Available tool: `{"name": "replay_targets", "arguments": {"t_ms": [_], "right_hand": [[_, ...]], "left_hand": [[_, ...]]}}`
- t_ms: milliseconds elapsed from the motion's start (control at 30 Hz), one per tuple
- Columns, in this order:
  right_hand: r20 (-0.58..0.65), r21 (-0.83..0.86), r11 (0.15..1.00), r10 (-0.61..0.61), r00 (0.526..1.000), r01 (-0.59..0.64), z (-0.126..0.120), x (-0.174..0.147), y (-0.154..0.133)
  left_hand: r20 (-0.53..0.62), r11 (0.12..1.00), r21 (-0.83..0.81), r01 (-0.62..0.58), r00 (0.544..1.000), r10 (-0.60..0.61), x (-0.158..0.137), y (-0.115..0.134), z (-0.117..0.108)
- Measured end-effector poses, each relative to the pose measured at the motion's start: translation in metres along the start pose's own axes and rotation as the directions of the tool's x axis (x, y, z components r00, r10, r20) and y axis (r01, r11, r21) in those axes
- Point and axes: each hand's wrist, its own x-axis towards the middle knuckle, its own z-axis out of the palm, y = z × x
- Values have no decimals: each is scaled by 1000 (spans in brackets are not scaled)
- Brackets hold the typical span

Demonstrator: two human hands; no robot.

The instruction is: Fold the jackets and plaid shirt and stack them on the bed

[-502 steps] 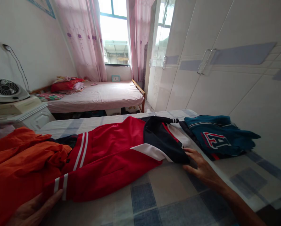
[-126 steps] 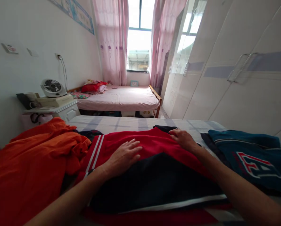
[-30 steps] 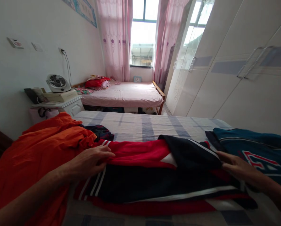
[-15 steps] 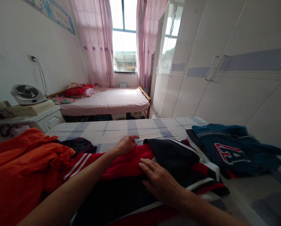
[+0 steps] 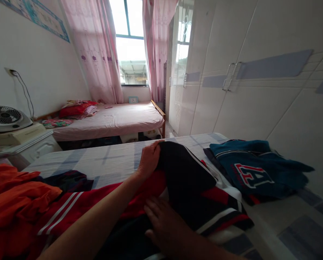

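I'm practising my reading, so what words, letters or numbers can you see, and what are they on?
"LA": on the teal garment.
Wall poster: too blurred to read.
Clock: numbers too small to read.
Pale box under the fan: faint marking, too small to read.

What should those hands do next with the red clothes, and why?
Maybe lay the dark flap flat, because the left hand grips its far corner, which looks lifted, while the right hand sits open over the red cloth.
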Motion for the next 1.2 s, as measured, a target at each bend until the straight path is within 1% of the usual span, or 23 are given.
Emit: {"name": "replay_targets", "arguments": {"t_ms": [67, 133, 167, 200, 233, 267, 300, 333, 367, 400, 433, 500, 567, 633, 700, 733, 800, 867, 900, 967, 1000, 1100, 1200], "right_hand": [[-32, -13, 1000, -3, 999, 2, 5, 0, 2], [-58, -25, 1000, -1, 998, 0, 8, 0, 3], [-65, -26, 1000, 1, 998, -2, 9, 0, 3], [-67, -22, 1000, 4, 998, -5, 9, 0, 3], [-67, -15, 1000, 5, 998, -6, 8, 0, 2], [-63, -7, 1000, 6, 998, -6, 7, 0, 2], [-54, 1, 1000, 6, 999, -6, 5, 0, 1], [-44, 9, 1000, 10, 999, -10, 4, -1, 1], [-35, 16, 1000, 20, 999, -19, 4, -1, 1], [-27, 22, 999, 30, 999, -29, 4, -1, 1], [-20, 29, 999, 38, 999, -38, 4, -1, 1], [-11, 44, 998, 48, 999, -47, 4, 0, 1], [-19, 64, 998, 30, 999, -29, -1, 0, -3], [-53, 106, 994, 9, 999, -4, -15, -1, -8], [-136, 154, 988, 27, 990, -6, -36, -4, -10], [-201, 166, 986, 57, 978, -24, -48, -6, -7], [-351, 149, 982, 165, 922, -119, -72, -12, 6], [-471, 98, 954, 296, 831, -284, -89, -20, 31], [-507, 71, 924, 359, 784, -377, -94, -24, 46], [-524, 32, 848, 465, 714, -529, -97, -32, 77], [-511, 22, 817, 505, 696, -577, -95, -36, 90], [-439, 15, 765, 584, 683, -644, -85, -46, 116], [-397, 10, 745, 615, 681, -667, -80, -49, 125]], "left_hand": [[-97, 985, 49, -163, 981, 168, -3, 10, -10], [-141, 917, 190, -352, 914, 380, -11, 11, -23], [-137, 864, 283, -415, 875, 465, -16, 9, -29], [-117, 817, 372, -440, 851, 511, -23, 4, -35], [-84, 790, 443, -424, 858, 507, -31, -2, -41], [-36, 780, 496, -382, 888, 458, -40, -10, -47], [21, 785, 535, -313, 933, 359, -48, -19, -53], [82, 794, 562, -232, 971, 226, -57, -28, -58], [140, 798, 583, -152, 986, 86, -65, -37, -63], [189, 797, 598, -85, 981, -37, -72, -46, -68], [222, 790, 611, -35, 966, -129, -77, -53, -73], [223, 774, 633, 28, 951, -216, -83, -64, -81], [162, 757, 648, 86, 955, -247, -80, -71, -87], [86, 749, 644, 156, 958, -274, -70, -77, -91], [24, 752, 622, 219, 954, -298, -57, -84, -90], [-1, 754, 610, 244, 952, -307, -50, -89, -89], [-32, 764, 583, 275, 948, -317, -37, -99, -84], [-42, 782, 550, 293, 945, -324, -27, -109, -79], [-42, 794, 529, 300, 943, -329, -23, -113, -76], [-29, 821, 481, 310, 941, -338, -17, -117, -72], [-12, 834, 456, 310, 940, -342, -15, -118, -71], [35, 863, 401, 307, 936, -349, -10, -112, -72], [-13, 880, 374, 293, 950, -311, -9, -94, -82]]}}
